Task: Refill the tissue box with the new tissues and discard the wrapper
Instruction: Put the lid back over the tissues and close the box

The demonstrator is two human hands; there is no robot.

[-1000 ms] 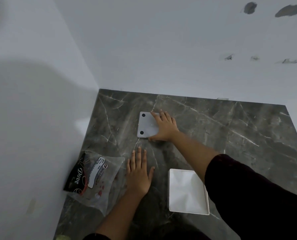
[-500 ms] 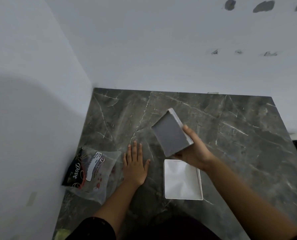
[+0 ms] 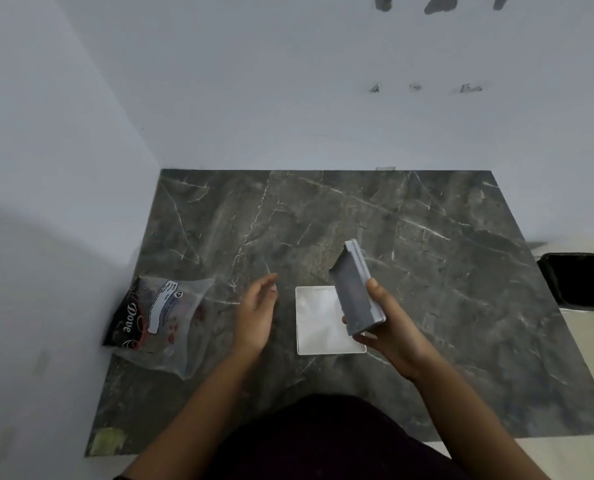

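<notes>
My right hand (image 3: 389,332) grips the grey bottom panel of the tissue box (image 3: 357,289), holding it tilted on edge above the counter. Under it, the white open tissue box (image 3: 318,327) lies flat on the dark marble counter (image 3: 444,271), showing white inside. My left hand (image 3: 255,311) hovers open just left of the box, fingers apart and holding nothing. The clear plastic tissue wrapper (image 3: 160,317) with dark "Dove" print lies crumpled at the counter's left edge against the wall.
White walls close off the counter at the left and back. A black bin (image 3: 581,280) stands on the floor past the counter's right edge. A small green patch (image 3: 108,439) marks the near left corner.
My right hand lifted the grey panel off the far counter and carried it back over the white box. My left hand rose off the counter and turned on edge.
</notes>
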